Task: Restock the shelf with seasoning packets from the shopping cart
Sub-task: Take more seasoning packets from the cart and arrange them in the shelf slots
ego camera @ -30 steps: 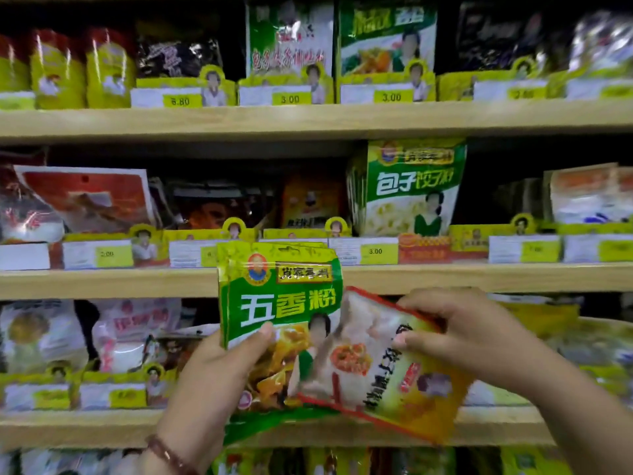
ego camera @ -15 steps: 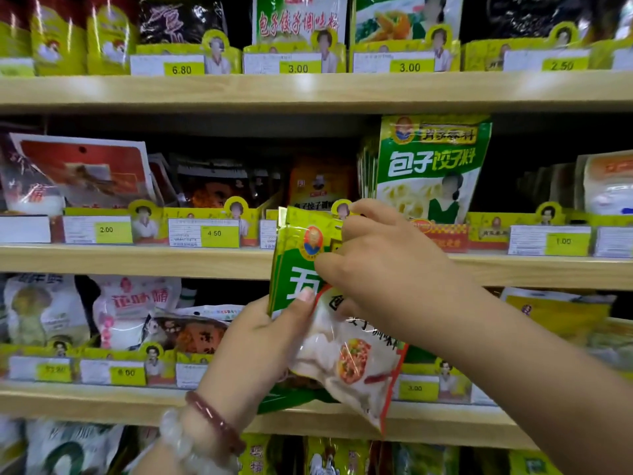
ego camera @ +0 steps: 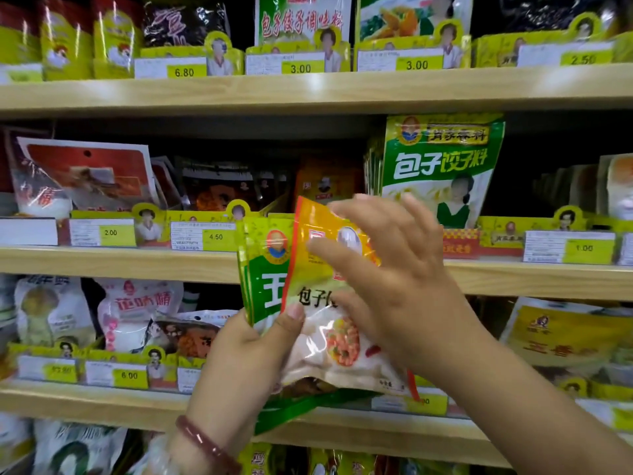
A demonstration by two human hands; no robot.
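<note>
Shelving: pale wood-look boards, three tiers in view.

Top shelf (ego camera: 308, 92): yellow-green pouches at left, a dark packet (ego camera: 185, 25), a white-green dumpling seasoning packet (ego camera: 303, 20); tags 6.80, 3.00, 3.00, 2.50.

Middle shelf (ego camera: 120, 260): red-and-clear packet (ego camera: 85, 173) leaning back at left, an upright row of green dumpling-filling packets (ego camera: 442, 166) at right; tags 2.00, 4.50, 1.00.

Lower shelf (ego camera: 85, 402): white packet with pink lettering (ego camera: 137, 313), yellow packet (ego camera: 565, 337) at right; tag 6.00.

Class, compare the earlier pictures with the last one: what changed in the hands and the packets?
The right hand let go, its fingers now spread over the orange-topped packet, which turned upright against the green packet. The left hand holds both as before.
</note>
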